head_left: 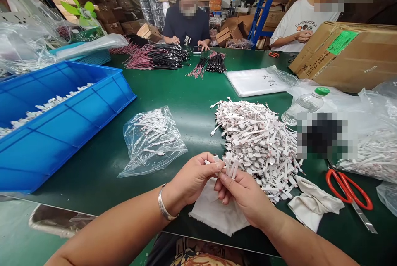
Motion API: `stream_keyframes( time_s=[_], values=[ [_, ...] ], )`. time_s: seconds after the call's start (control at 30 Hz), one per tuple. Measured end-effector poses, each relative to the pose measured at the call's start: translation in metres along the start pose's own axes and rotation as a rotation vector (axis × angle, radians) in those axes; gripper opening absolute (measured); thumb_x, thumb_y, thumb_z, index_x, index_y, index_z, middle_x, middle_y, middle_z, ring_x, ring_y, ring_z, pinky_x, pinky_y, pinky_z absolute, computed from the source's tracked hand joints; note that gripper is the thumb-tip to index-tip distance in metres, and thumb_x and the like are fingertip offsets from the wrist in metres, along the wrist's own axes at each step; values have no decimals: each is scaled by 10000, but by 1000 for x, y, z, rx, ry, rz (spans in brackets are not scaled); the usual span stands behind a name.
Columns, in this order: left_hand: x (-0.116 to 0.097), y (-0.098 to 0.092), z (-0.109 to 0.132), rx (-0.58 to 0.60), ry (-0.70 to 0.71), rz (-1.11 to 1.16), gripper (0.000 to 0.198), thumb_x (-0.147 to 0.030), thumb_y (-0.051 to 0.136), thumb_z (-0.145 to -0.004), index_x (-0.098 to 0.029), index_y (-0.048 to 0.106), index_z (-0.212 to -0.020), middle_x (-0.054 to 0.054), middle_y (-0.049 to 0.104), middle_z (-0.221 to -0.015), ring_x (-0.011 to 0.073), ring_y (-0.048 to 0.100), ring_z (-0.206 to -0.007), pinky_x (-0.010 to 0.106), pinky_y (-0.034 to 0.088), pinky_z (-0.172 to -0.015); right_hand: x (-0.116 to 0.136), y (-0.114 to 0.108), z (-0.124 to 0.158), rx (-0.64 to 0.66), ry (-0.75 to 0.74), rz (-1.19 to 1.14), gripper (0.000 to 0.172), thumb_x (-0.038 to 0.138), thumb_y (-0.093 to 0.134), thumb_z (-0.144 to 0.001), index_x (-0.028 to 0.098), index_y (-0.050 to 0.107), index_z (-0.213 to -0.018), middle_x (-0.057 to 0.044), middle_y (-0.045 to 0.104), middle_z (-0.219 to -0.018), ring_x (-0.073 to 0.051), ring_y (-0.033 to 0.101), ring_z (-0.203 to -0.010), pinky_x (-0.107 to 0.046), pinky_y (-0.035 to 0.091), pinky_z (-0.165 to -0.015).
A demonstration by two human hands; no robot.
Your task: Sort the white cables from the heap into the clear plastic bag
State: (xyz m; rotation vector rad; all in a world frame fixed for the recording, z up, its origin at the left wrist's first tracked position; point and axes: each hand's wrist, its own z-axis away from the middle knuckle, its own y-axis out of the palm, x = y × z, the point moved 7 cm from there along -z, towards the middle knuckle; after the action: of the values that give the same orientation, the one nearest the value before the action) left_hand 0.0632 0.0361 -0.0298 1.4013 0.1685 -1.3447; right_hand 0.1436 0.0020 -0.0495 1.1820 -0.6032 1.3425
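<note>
Left hand (190, 179) and right hand (246, 195) pinching short white cables (233, 168) between fingertips; cable heap (259, 146) just beyond right hand, on desk (198, 127).

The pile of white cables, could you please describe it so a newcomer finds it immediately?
On the green table, look just beyond the right hand. The pile there sits loose, unlike the white pieces in the blue bin and clear bags.
</note>
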Motion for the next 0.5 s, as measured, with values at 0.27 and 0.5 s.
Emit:
stream_keyframes(
  time_s=[0.27, 0.5],
  values=[
    [-4, 9, 3, 18, 15, -31, 192, -227, 672, -716, -163, 533, -833, -21, 542, -600, 113, 528, -474, 269, 441, -528, 1, 0, 1, -15, 39, -106, 381, 494, 580, -799, 124, 616, -714, -18, 587, -667, -81, 524, -544, -189, 395, -488],
    [1, 18, 3, 90, -1, -76, 298, -358, 566, -811, -147, 573, -1020, -30, 499, -523, 165, 570, -506, 326, 468, -580, 3, 0, 1, 29, 111, -280, 280, 414, 608, -801, 140, 597, -742, -7, 600, -650, -60, 515, -486, -158, 368, -442]
  ],
)
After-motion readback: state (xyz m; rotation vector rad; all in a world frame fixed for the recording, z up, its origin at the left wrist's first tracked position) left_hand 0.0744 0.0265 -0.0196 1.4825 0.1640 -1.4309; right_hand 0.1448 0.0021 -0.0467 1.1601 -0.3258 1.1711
